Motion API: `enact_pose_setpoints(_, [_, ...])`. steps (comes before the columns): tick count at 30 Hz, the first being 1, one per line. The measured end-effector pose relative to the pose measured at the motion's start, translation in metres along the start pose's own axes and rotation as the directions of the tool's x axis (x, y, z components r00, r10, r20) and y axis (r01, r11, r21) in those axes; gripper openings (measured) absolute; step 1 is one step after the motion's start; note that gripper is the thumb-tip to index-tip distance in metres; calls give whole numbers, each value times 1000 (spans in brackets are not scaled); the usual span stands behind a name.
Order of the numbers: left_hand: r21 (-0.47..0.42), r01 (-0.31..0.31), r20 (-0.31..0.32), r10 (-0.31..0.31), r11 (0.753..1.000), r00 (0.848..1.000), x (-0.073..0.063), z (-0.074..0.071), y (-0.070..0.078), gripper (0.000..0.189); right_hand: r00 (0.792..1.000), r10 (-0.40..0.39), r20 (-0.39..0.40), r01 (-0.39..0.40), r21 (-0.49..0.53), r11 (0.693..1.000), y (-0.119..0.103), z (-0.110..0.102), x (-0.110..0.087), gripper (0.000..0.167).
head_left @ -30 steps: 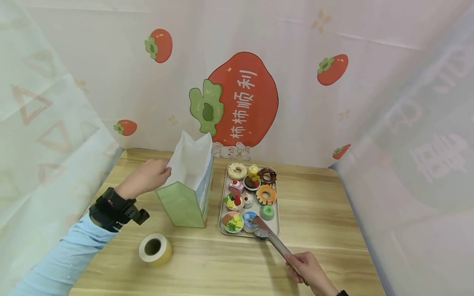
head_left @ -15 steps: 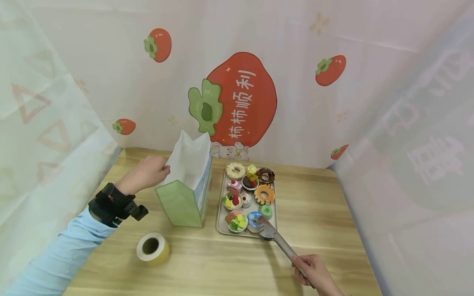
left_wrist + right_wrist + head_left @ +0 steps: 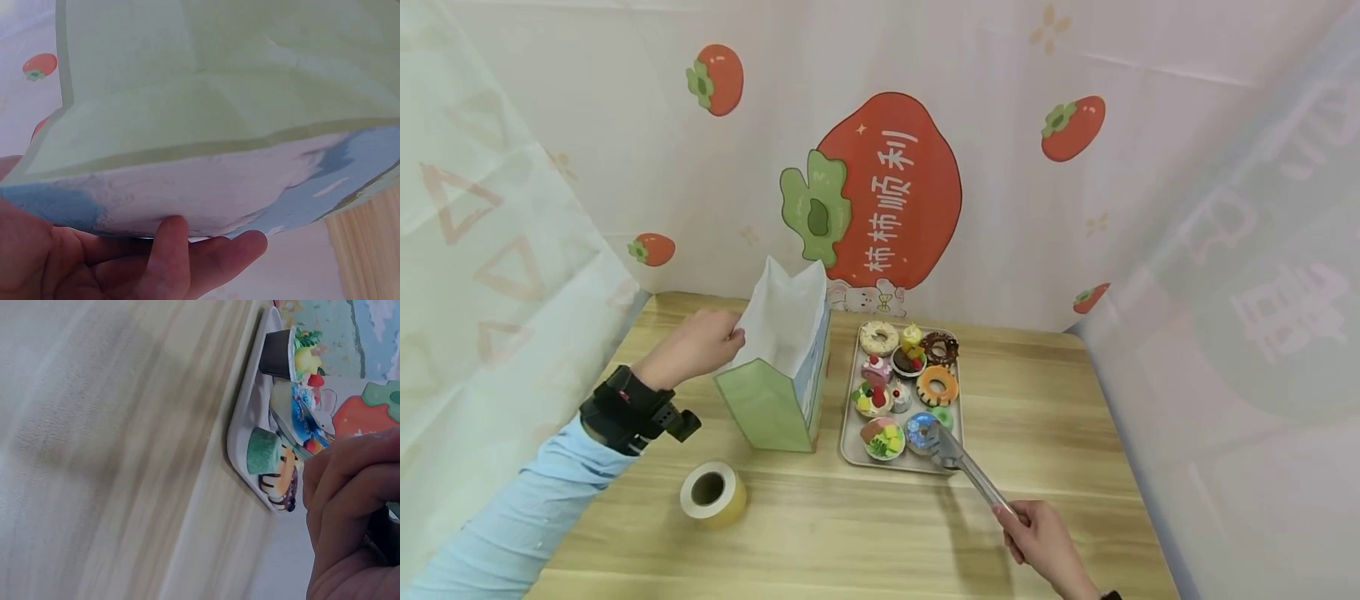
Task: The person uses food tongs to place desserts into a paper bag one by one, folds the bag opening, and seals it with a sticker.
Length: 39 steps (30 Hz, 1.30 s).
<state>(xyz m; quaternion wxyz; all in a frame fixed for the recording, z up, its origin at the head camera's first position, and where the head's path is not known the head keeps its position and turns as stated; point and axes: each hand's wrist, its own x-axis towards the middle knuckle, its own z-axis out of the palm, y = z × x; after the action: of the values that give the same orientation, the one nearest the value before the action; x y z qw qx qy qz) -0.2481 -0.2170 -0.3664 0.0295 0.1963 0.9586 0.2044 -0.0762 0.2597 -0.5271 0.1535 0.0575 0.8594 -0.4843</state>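
Observation:
My left hand (image 3: 696, 346) pinches the left top edge of an upright paper bag (image 3: 767, 408), green and blue outside, white inside. The bag's mouth stands open. In the left wrist view, the thumb and fingers of my left hand (image 3: 169, 262) lie along the bag's blue-and-white side. My right hand (image 3: 1045, 542) grips metal tongs (image 3: 977, 479) by the handle. Their tips are at a blue-topped doughnut (image 3: 917, 429) at the near side of a tray (image 3: 856, 450). In the right wrist view, the tong arms lie on both sides of the blue doughnut (image 3: 301, 419).
Several other toy pastries share the tray, among them a green cake (image 3: 942, 417), a fruit cup (image 3: 883, 439) and an orange doughnut (image 3: 937, 386). A tape roll (image 3: 713, 493) sits in front of the bag. Printed curtains (image 3: 887, 192) surround the wooden table (image 3: 850, 533).
The tongs' tips have shifted slightly right and away, and the blue doughnut has moved with them, now overlapping the green cake in view. My left hand has stayed at the bag's edge.

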Motion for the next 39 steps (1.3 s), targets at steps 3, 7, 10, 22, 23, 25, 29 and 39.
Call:
enact_pose_setpoints(3, [-2,0,-3,0,1000,1000,0,0,0,21,1000,-4,-17,3,-7,1000,-4,-3,0,37])
enact_pose_setpoints(7, [-7,11,3,-11,1000,1000,0,-1,0,20,1000,31,-5,-31,38,999,-9,-7,0,34])
enact_pose_setpoints(10, [-3,21,3,-21,1000,1000,0,0,0,22,999,47,4,-47,76,996,-13,-10,-2,32])
enact_pose_setpoints(22, [43,22,-40,-20,999,999,1,-1,1,38,997,-72,28,68,131,989,-53,-28,-5,36])
enact_pose_setpoints(23, [44,23,-41,-22,999,999,1,-1,1,38,995,-101,29,96,134,986,-58,-29,-4,35])
enact_pose_setpoints(25, [45,22,-47,-20,999,999,0,-2,1,37,987,-157,41,150,141,979,-69,-33,-2,34])
enact_pose_setpoints(29, [48,22,-74,-18,999,997,-2,-5,1,38,972,-219,89,202,172,964,-92,-39,6,35])
enact_pose_setpoints(39, [54,0,-82,5,999,997,-7,-5,-2,41,937,-312,159,278,201,939,-132,-43,17,36])
